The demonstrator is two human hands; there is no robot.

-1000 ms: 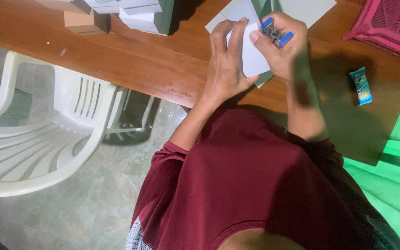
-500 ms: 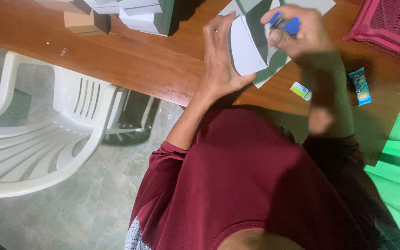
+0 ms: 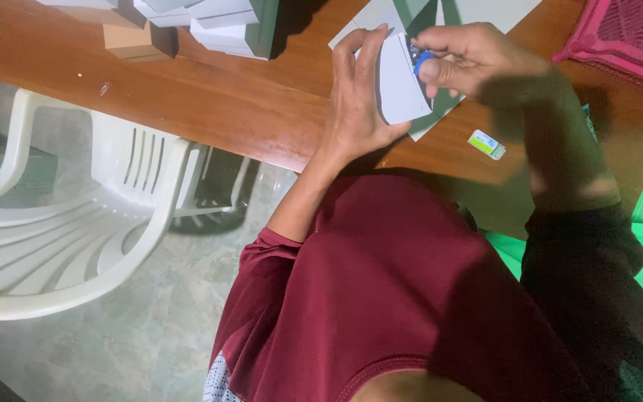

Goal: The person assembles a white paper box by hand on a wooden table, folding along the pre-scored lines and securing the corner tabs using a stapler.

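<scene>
My left hand (image 3: 359, 104) holds a piece of white card (image 3: 400, 85), bent upward from the wooden table (image 3: 210, 104). Its fingers press the card's left edge. My right hand (image 3: 470, 59) grips a small blue-handled tool (image 3: 420, 59), which looks like a stapler, clamped at the card's upper right edge. Grey-green card sheets (image 3: 485, 11) lie flat on the table under and behind both hands. A small white and green box (image 3: 487, 144) lies on the table just below my right wrist.
A stack of white and green folded boxes (image 3: 225, 22) and a brown cardboard box (image 3: 139, 41) stand at the table's far side. A pink plastic basket (image 3: 626, 37) is at the right. A white plastic chair (image 3: 76, 216) stands left of me on the stone floor.
The view has shifted and both hands with the card now sit further right in view. My right hand has come down onto the card's edge. The small white and green box is uncovered.
</scene>
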